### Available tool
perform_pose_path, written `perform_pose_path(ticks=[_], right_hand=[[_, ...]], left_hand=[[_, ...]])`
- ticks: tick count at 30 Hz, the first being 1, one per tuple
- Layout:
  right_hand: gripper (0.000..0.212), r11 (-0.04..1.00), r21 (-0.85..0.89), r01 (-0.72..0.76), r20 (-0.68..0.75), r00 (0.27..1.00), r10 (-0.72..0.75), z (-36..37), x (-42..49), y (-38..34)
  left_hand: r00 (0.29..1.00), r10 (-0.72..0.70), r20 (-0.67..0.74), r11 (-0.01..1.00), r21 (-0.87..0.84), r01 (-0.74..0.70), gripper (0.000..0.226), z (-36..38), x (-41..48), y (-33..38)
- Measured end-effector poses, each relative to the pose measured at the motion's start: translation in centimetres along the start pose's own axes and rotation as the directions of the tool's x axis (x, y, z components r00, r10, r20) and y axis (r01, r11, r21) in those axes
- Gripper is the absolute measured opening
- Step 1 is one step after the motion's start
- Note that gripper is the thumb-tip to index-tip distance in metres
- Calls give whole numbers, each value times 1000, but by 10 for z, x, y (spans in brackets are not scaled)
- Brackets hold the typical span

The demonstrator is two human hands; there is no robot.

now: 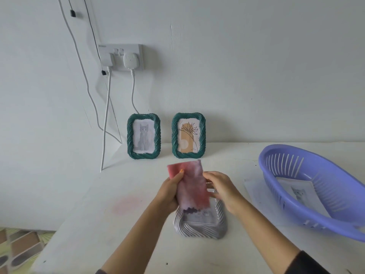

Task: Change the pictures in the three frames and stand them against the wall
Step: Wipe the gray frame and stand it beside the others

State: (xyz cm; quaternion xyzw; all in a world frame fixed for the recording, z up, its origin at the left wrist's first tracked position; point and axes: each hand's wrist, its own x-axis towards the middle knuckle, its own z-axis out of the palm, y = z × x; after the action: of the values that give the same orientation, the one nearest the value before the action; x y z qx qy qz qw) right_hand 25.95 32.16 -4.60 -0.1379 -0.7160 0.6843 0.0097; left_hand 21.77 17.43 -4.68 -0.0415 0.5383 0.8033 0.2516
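Two green rope-edged frames stand against the wall: the left frame point(143, 136) shows a grey cat, the right frame point(188, 135) a line-drawn flower. A grey-white frame point(201, 226) lies flat on the white table point(98, 204) in front of me. My left hand point(170, 191) pinches a pink and purple picture point(192, 184) and holds it upright over that frame. My right hand point(222, 189) is at the frame's far right edge, behind the picture; its fingertips are hidden.
A purple slotted basket point(316, 186) sits tilted at the right, on a sheet of paper point(254, 192), with a cat picture point(298, 192) inside. White cables point(105, 123) hang from a wall socket point(122, 57) down to the table's left corner. A faint pink stain point(126, 204) marks the table.
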Motion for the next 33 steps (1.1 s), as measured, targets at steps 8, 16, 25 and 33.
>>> perform_pose_path(ticks=[8,16,25,33], right_hand=[[45,675,-733,90,-114,961,-251,-23,0,60],[50,636,-764,114,-105,949,-297,-21,-1,71],[49,635,-763,123,-93,950,-297,-23,-1,71],[48,630,-769,110,-94,955,-281,-22,-1,70]], left_hand=[[932,112,-345,888,456,62,28,-119,4,51],[845,328,-424,449,856,255,37,-147,6,47],[795,598,-100,-170,954,247,57,-133,0,36],[900,402,-168,-173,951,255,50,-141,4,10]])
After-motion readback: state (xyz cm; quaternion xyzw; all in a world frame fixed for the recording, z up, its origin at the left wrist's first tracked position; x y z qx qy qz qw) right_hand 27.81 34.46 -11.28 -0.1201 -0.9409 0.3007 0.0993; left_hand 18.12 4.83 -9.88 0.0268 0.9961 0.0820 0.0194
